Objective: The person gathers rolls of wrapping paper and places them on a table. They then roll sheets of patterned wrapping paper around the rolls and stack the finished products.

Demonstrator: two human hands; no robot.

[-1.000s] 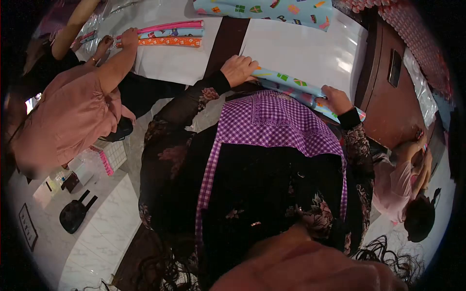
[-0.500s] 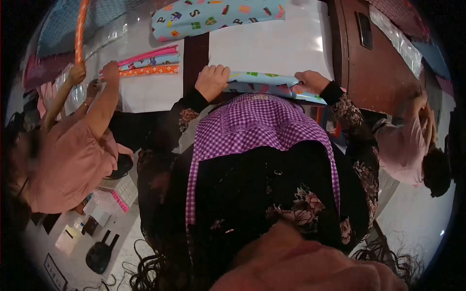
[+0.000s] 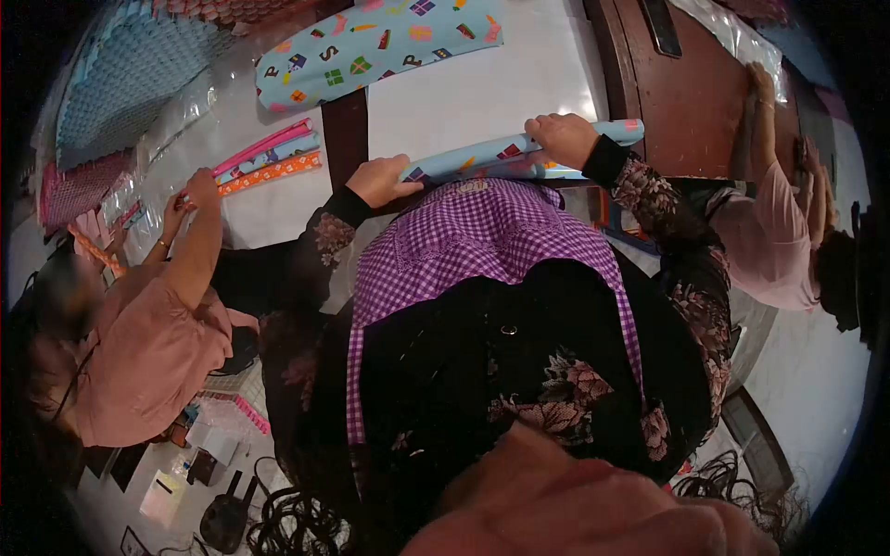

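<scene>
My left hand (image 3: 378, 180) and my right hand (image 3: 559, 139) both grip a rolled tube of light blue patterned wrapping paper (image 3: 482, 159). I hold it at the near edge of the table, just above my purple checked apron (image 3: 482, 241). The left hand closes on the roll's left end, and the right hand grasps it near its right end. A white sheet (image 3: 482, 88) lies flat on the table beyond the roll. Another sheet of the same blue patterned paper (image 3: 371, 51) lies further back.
A person in pink (image 3: 158, 324) at my left handles pink, blue and orange paper rolls (image 3: 269, 162) on the table. Another person in pink (image 3: 779, 232) bends at my right beside a brown wooden tabletop (image 3: 691, 102). Boxes and a black bag (image 3: 227, 519) sit on the floor.
The roll has lifted at its right end and now tilts up to the right. The view has shifted right. The person at left has lowered the raised orange roll.
</scene>
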